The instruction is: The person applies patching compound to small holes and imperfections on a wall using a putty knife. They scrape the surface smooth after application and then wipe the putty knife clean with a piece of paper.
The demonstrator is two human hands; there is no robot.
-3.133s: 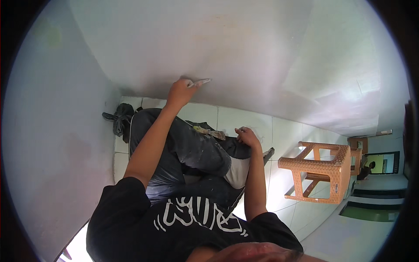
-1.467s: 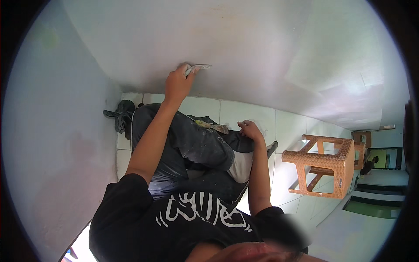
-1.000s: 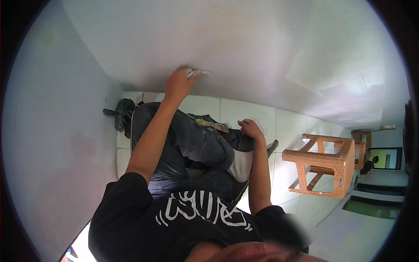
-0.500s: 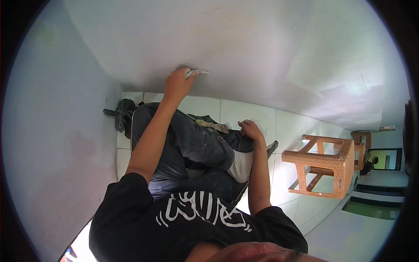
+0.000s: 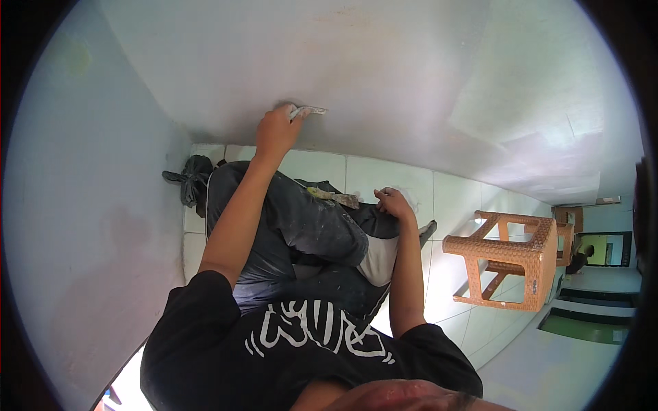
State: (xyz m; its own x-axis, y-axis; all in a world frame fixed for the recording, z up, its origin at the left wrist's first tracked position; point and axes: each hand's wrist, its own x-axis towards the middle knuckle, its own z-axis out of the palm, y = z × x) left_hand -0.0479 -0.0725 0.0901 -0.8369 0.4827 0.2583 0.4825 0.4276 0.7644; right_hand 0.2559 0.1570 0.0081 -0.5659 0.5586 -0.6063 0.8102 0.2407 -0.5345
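My left hand (image 5: 276,131) is closed around a thin, flat, whitish piece (image 5: 312,110), whose exact kind I cannot make out. It is held against the pale wall (image 5: 384,89), low down near the floor. My right hand (image 5: 393,203) rests by my lower leg, fingers curled in, with nothing visible in them. Between the hands, a worn brush-like tool (image 5: 336,197) with a yellowish end lies beside my bent, dust-marked dark trousers (image 5: 301,219).
A dark plastic bag (image 5: 192,179), tied up, sits in the corner by the left wall (image 5: 89,185). White tiles (image 5: 452,198) cover the floor. A brown woven-pattern stool (image 5: 507,260) stands to the right. Farther off, a person (image 5: 580,260) is near a doorway.
My left hand and the whitish piece have shifted very slightly left along the wall. My right hand and the tool have stayed in place.
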